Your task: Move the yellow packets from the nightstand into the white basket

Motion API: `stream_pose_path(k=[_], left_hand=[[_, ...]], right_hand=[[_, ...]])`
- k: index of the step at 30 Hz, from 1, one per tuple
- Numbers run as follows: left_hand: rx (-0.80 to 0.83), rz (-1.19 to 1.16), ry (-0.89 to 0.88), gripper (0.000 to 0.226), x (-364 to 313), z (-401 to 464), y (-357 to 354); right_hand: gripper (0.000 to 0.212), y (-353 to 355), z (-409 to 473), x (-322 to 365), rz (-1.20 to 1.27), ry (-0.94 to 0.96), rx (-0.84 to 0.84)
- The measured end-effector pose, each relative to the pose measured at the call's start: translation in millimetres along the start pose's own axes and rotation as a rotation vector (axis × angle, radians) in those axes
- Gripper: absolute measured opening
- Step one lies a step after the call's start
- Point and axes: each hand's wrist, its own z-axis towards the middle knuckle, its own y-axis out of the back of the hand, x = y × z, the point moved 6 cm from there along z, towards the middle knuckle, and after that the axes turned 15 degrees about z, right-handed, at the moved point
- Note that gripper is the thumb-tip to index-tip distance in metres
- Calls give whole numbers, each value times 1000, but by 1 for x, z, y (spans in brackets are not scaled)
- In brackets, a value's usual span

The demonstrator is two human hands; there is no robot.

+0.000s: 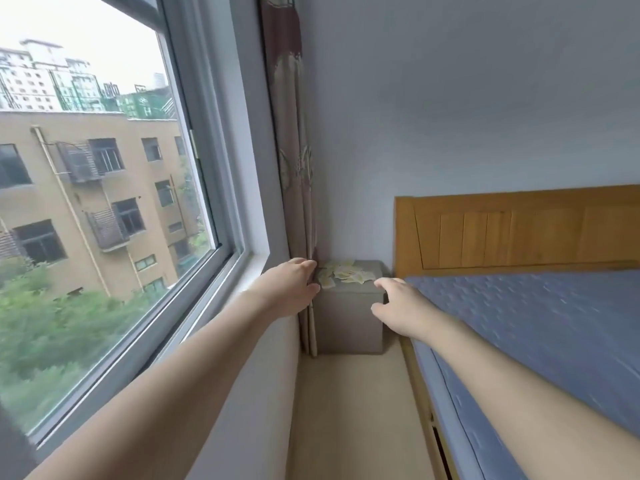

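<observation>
Nothing looks moved yet: the left hand (294, 289) reaches along the patterned fabric curtain (294, 168) with fingers loose and holding nothing, and the yellow packets (344, 272), thin, flat and crinkly, lie scattered on the boxy grey cloth-covered nightstand (349, 317) in the corner. The right hand (403, 306) hovers just beside it, fingers relaxed and empty, by the blue quilted mattress (536, 323); no white basket is in view.

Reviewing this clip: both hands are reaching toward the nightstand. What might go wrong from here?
1. The yellow packets lie loosely scattered near the nightstand edges; a sweeping grab may knock some off.
2. The left hand is at the curtain and could snag it.
3. No white basket is in view.
</observation>
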Motion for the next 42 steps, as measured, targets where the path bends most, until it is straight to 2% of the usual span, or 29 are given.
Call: stream_pose_path(k=[5,10,14,20,27,32,37,40,42], left_hand=[[33,-30,-18,42,43,102,-48],[51,-146,60,18,99,231,-65],[46,-283,108,15,107,323,-82],[97,-321,24,34,82,453,-152],[166,-282,147,23,104,622,-203],[184,-345,307,28,140,727,-241],[301,-407,377,32,158,809,-314],[382,-449,404,18,170,864,-370],[464,-485,412,24,174,892,-406]], right_hand=[[52,-13,116,-9,-28,-34,-16],[53,2,231,-13,-62,-82,-76],[54,3,302,-44,-49,-129,-57],[57,13,422,-115,-45,-215,-55],[56,29,593,-164,-11,-174,-23],[50,30,708,-193,16,-194,8],[48,1,811,-218,2,-198,106],[42,-20,880,-241,1,-222,134],[41,-34,918,-255,1,-232,147]])
